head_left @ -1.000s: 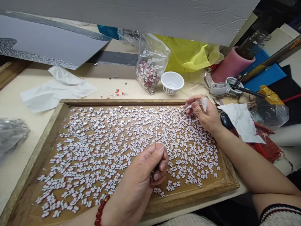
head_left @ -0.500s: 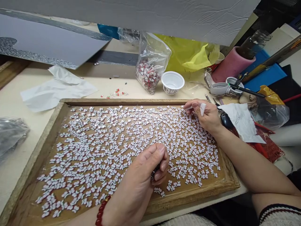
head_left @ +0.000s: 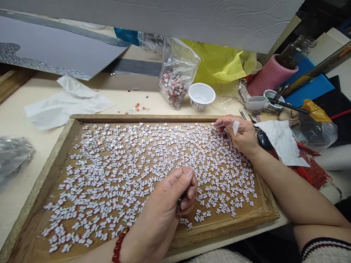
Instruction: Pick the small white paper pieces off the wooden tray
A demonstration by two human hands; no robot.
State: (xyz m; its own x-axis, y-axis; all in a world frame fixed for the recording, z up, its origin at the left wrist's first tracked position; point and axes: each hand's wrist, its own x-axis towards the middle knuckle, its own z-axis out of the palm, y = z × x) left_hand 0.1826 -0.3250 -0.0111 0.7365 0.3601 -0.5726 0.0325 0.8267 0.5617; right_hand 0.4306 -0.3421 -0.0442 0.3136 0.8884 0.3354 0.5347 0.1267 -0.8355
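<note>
A shallow wooden tray [head_left: 175, 117] holds a spread of small white cherry-shaped pieces [head_left: 115, 175] with green and red edges. Above its front half is my left hand [head_left: 167, 208], curled closed around something dark and glittery [head_left: 181, 200]. Most of that dark content is hidden by the fingers, and I cannot make out its kind. At the tray's far right corner my right hand [head_left: 241, 135] pinches a thin white piece [head_left: 236, 127], perhaps paper or plastic. Its fingertips are close to the cherry-shaped pieces there; I cannot tell whether they touch.
Behind the tray stand a clear bag [head_left: 175, 86] of red and silver bits and a white plastic cup [head_left: 201, 95]. White tissue [head_left: 68, 104] lies at the back left. Pink roll [head_left: 270, 76], brushes and crumpled paper [head_left: 282, 140] crowd the right. A grey board [head_left: 137, 14] overhangs the back.
</note>
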